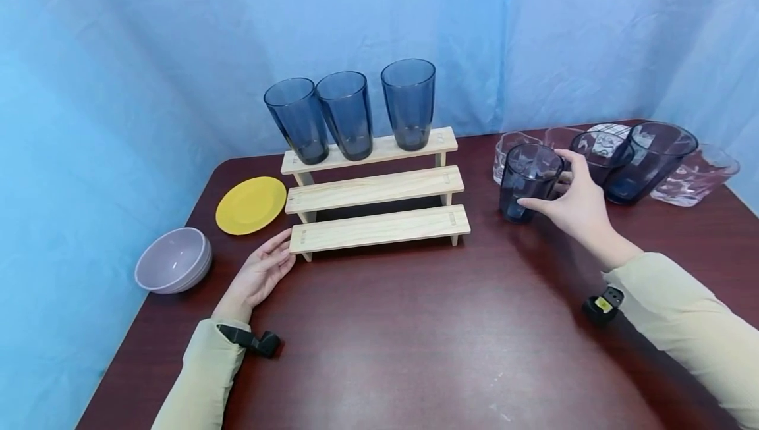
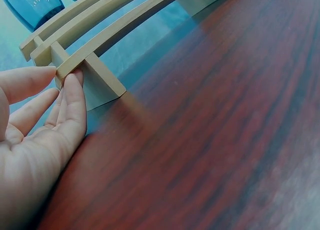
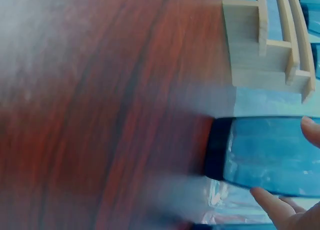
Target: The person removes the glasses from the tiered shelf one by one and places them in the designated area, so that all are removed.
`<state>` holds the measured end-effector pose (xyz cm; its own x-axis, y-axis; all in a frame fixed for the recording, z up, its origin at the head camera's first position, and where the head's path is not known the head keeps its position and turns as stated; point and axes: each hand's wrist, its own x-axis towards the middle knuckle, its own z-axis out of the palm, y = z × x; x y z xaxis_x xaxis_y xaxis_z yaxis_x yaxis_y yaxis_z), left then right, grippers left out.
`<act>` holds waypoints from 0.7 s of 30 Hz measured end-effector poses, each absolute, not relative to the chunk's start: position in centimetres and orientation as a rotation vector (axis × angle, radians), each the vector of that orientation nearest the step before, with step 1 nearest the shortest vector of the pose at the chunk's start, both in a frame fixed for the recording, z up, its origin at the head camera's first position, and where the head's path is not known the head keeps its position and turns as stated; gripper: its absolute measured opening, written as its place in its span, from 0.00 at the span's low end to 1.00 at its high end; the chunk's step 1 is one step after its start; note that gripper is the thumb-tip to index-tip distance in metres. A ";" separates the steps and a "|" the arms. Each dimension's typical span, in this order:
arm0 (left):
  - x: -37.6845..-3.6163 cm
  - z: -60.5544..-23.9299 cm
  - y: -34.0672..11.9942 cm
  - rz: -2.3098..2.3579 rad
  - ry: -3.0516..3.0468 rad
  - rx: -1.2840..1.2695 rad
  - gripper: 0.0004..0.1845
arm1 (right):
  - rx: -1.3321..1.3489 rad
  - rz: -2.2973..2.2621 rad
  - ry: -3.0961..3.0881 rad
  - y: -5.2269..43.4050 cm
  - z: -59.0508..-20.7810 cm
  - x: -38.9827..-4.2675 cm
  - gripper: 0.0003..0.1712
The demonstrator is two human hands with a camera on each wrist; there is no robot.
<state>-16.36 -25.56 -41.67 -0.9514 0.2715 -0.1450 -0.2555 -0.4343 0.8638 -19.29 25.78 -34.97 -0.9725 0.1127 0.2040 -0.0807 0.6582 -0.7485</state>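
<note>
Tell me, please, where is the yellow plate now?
In the head view, the yellow plate lies on the left of the table, just left of the wooden stepped rack and behind the grey bowl.

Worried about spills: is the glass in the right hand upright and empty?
Upright and empty: the blue glass stands mouth up on the table, nothing inside.

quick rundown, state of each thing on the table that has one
three blue glasses: upright on the top step, empty
wooden step rack: lower two steps bare
blue glass: upright on the table, gripped by the right hand
left hand: fingers straight, touching the rack's bottom-left corner
yellow plate: flat, empty
grey bowl: upright, empty
clear glassware: clustered far right
</note>
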 end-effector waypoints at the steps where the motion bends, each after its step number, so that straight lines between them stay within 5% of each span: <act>1: -16.4 -41.7 -25.6 2.428 1.453 0.027 0.23 | -0.026 1.204 -2.647 25.9 -34.9 -19.2 0.58; 21: -16.4 -41.4 -25.5 2.390 1.516 0.001 0.34 | 0.007 1.023 -2.660 25.8 -34.4 -19.2 0.54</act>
